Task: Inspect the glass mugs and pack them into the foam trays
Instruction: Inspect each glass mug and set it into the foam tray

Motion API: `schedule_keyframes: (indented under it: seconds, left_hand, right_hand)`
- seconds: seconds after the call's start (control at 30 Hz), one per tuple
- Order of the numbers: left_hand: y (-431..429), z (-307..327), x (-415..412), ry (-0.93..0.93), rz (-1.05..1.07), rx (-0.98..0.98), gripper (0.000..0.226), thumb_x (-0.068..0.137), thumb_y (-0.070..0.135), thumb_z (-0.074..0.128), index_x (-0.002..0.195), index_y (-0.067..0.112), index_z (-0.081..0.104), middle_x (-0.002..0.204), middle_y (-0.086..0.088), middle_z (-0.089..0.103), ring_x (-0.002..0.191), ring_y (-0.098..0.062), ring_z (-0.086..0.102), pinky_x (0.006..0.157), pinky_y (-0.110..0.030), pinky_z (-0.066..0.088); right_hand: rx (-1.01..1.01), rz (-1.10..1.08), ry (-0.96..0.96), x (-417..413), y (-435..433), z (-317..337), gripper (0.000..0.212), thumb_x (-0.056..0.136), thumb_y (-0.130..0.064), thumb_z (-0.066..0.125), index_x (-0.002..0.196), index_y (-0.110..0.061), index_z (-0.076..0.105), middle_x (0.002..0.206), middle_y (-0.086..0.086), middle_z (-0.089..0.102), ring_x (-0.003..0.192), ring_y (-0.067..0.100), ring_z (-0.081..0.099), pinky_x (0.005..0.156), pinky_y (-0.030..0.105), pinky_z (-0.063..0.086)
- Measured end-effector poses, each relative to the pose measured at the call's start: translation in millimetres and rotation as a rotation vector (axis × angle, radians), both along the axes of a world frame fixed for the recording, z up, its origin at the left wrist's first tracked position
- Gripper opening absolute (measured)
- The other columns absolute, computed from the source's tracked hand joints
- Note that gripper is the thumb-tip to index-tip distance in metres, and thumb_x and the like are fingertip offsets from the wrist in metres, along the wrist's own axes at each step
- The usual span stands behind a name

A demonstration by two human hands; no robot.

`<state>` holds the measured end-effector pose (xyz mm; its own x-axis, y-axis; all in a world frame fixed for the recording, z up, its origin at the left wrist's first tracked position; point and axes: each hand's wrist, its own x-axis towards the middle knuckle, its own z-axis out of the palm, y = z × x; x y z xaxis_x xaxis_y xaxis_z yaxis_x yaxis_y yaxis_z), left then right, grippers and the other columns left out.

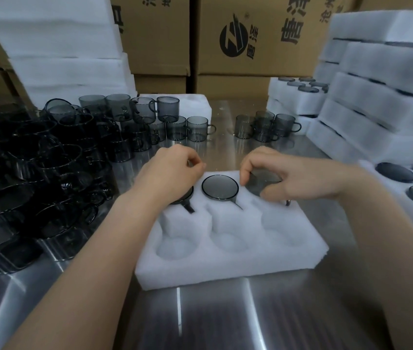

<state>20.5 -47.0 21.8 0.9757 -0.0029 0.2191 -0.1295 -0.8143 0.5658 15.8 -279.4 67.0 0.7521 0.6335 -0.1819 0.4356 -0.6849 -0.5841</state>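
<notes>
A foam tray (230, 263) lies on the steel table (225, 319) with three mugs seated mouth-up in its back row of pockets; the front pockets (229, 239) show bare foam. The hands are apart, one at each end of that row. The left hand (175, 170) sits over the left mug (184, 197) with fingers curled; whether it grips the glass cannot be told. The right hand (283, 179) curls its fingers and thumb round the rim of the right mug (261, 184). The middle mug (220, 186) stands between them, untouched. Loose mugs (36, 173) crowd the table's left side, filled trays (377, 102) are stacked at right, and boxes (238, 34) stand behind.
</notes>
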Motion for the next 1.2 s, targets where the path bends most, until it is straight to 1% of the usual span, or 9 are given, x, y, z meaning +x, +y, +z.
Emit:
schedule_keyframes:
  seconds: [0.07,0.13,0.23,0.43,0.57,0.7,0.8,1.0,1.2]
  left_hand:
    - [0.3,0.1,0.4,0.001,-0.009,0.013,0.013,0.093,0.041,0.057,0.082,0.036,0.063,0.077,0.018,0.056,0.083,-0.017,0.058,0.084,-0.042,0.053]
    - [-0.5,0.2,0.0,-0.001,-0.014,0.024,0.014,0.093,0.039,0.056,0.082,0.037,0.062,0.077,0.017,0.057,0.085,-0.019,0.059,0.084,-0.042,0.052]
    - [-2.0,0.3,-1.1,-0.008,-0.012,0.052,0.016,0.094,0.038,0.053,0.083,0.036,0.064,0.08,0.011,0.061,0.087,-0.022,0.059,0.082,-0.041,0.052]
    - [-3.6,0.3,-2.5,-0.007,0.001,0.089,0.021,0.096,0.037,0.049,0.092,0.032,0.069,0.084,0.007,0.064,0.088,-0.024,0.059,0.071,-0.034,0.043]
    - [-3.6,-0.1,-2.4,-0.004,0.008,0.094,0.021,0.096,0.038,0.05,0.084,0.032,0.066,0.077,0.011,0.061,0.086,-0.022,0.058,0.067,-0.032,0.039]
    - [-3.6,0.3,-3.2,0.003,0.024,0.084,0.035,0.095,0.04,0.052,0.061,0.033,0.051,0.066,0.01,0.053,0.079,-0.023,0.056,0.064,-0.032,0.037]
    - [-3.3,0.3,-3.9,-0.004,0.021,0.073,0.038,0.094,0.039,0.052,0.057,0.03,0.048,0.064,0.007,0.054,0.078,-0.023,0.055,0.063,-0.033,0.037]
    - [-0.9,0.0,-1.4,0.002,0.021,0.015,0.044,0.091,0.037,0.057,0.051,0.025,0.046,0.058,0.007,0.051,0.069,-0.02,0.052,0.059,-0.032,0.034]
    - [-1.5,-0.9,-0.7,0.006,0.024,0.018,0.04,0.092,0.036,0.055,0.056,0.021,0.048,0.059,0.005,0.051,0.068,-0.021,0.053,0.058,-0.03,0.035]
  right_hand:
    - [-0.071,-0.028,0.051,-1.2,6.4,-1.4,0.032,0.095,-0.017,0.056,0.121,-0.034,0.048,0.126,-0.004,0.042,0.102,0.015,0.052,0.066,0.017,0.047]
    - [-0.171,-0.034,0.04,-1.1,11.9,-4.7,0.053,0.099,-0.04,0.047,0.147,-0.035,0.026,0.15,-0.01,0.03,0.129,0.008,0.038,0.091,0.008,0.038]
    - [-0.433,0.007,-0.084,-2.2,20.1,-12.4,0.077,0.092,-0.068,0.026,0.154,-0.039,-0.009,0.162,-0.02,-0.004,0.148,0.004,-0.008,0.12,0.038,0.002]
    - [-0.435,-0.005,-0.051,-4.9,24.3,-7.6,0.091,0.077,-0.079,0.019,0.154,-0.04,-0.011,0.161,-0.022,-0.006,0.148,0.004,-0.013,0.12,0.041,-0.002]
    - [-0.056,-0.118,0.077,-2.4,11.2,-0.8,0.073,0.079,-0.075,0.034,0.148,-0.05,0.029,0.148,-0.032,0.028,0.139,-0.008,0.02,0.112,0.023,0.016]
    - [0.375,-0.391,-0.083,29.2,14.3,-23.4,0.024,0.103,-0.032,0.048,0.114,-0.029,0.068,0.112,-0.007,0.071,0.105,0.011,0.066,0.099,0.029,0.048]
    - [0.377,-0.551,-0.195,64.4,17.3,-38.3,0.02,0.1,-0.022,0.051,0.104,-0.026,0.07,0.113,-0.005,0.07,0.097,0.012,0.064,0.087,0.025,0.049]
    - [0.19,-0.677,-0.401,132.6,8.1,-42.9,0.046,0.089,-0.002,0.053,0.135,0.0,0.051,0.131,0.013,0.054,0.123,0.033,0.051,0.097,0.03,0.042]
    - [-0.228,-0.787,-0.305,172.2,2.2,-39.0,0.06,0.091,-0.019,0.051,0.147,-0.021,0.029,0.154,0.023,0.015,0.141,0.046,0.015,0.114,0.053,0.024]
